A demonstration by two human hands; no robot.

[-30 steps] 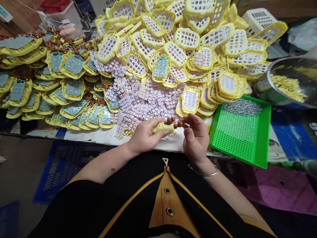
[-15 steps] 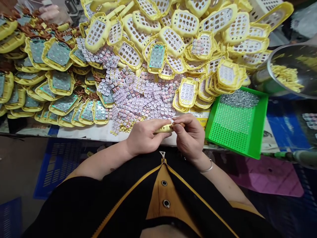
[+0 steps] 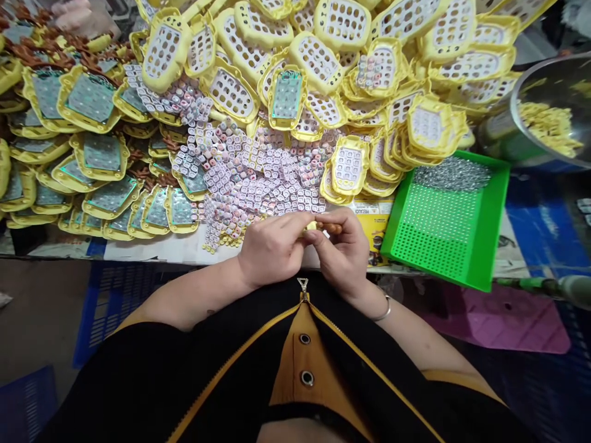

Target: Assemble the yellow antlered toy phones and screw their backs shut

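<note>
My left hand (image 3: 272,246) is curled around a small yellow plastic piece (image 3: 310,227), mostly hidden by my fingers. My right hand (image 3: 344,249) meets it from the right, fingers closed on a small brown part (image 3: 333,229) pressed against the yellow piece. Both hands sit at the near table edge, just in front of a spread of pink-white keypad sheets (image 3: 258,178). Behind lies a big heap of yellow perforated shells (image 3: 323,61).
Yellow shells with grey circuit boards (image 3: 92,154) are stacked at the left. A green perforated tray (image 3: 443,227) with small metal pieces sits at the right, a metal bowl (image 3: 549,111) of yellow bits behind it. Another person's hand (image 3: 71,12) shows far left. Blue crates (image 3: 106,301) stand below.
My hands have closed together; the yellow piece and brown part, clearly visible a second ago, are now nearly covered by my fingers. The view has shifted slightly toward the table.
</note>
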